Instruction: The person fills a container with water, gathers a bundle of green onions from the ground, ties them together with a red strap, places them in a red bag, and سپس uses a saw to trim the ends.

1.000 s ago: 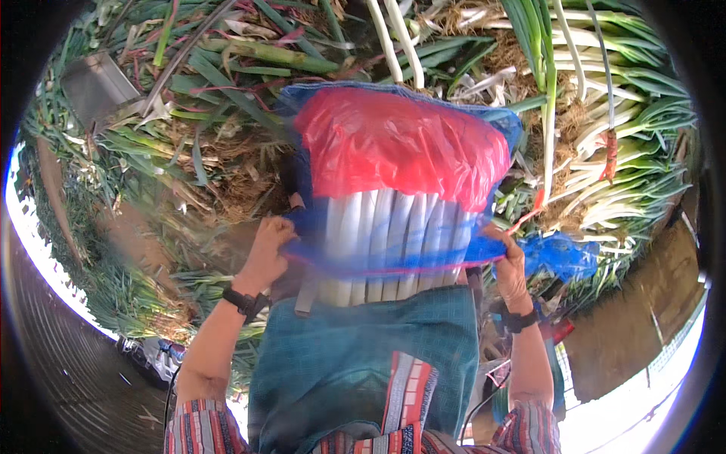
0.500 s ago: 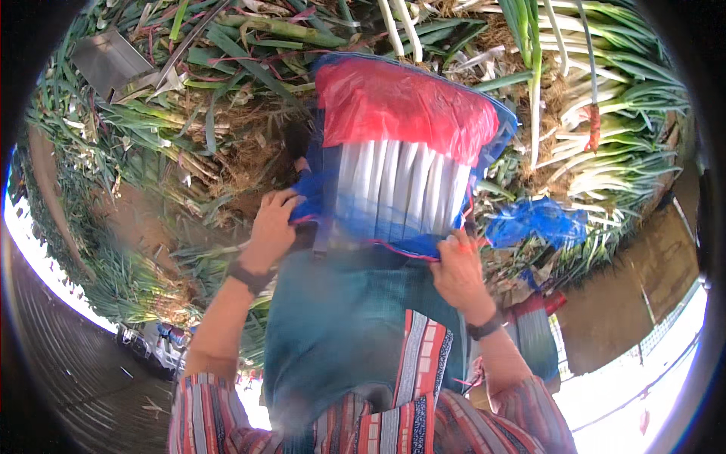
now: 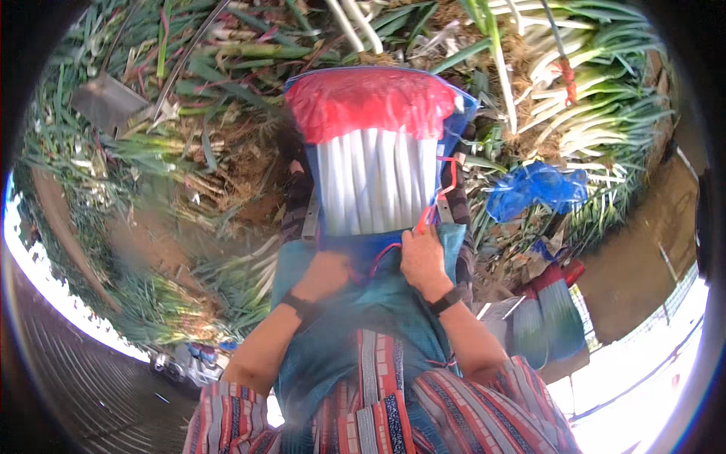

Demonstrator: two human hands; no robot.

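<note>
A clear and red plastic pack of white-stemmed green onions (image 3: 376, 181) lies in front of me, stems side by side. Around it is a blue mesh bag (image 3: 463, 113), whose near edge crosses below the stems. My right hand (image 3: 425, 261) is closed at the bag's near right corner, gripping its red drawstring (image 3: 446, 185), which loops up along the side. Smeared by motion, my left hand (image 3: 324, 275) is by the near left edge of the bag, over the teal apron (image 3: 378, 306); its fingers cannot be made out.
Loose green onions (image 3: 597, 83) lie in rows at the far right. A crumpled blue mesh bag (image 3: 537, 191) rests to the right. Leafy trimmings (image 3: 249, 53) and a metal plate (image 3: 110, 102) are at the far left. Green-and-red bundles (image 3: 552, 303) stand near right.
My left hand has moved right and nearer me, leaving the bag's left corner. My right hand has shifted left and nearer. The mesh's near edge came down off the stems, and the pack moved left.
</note>
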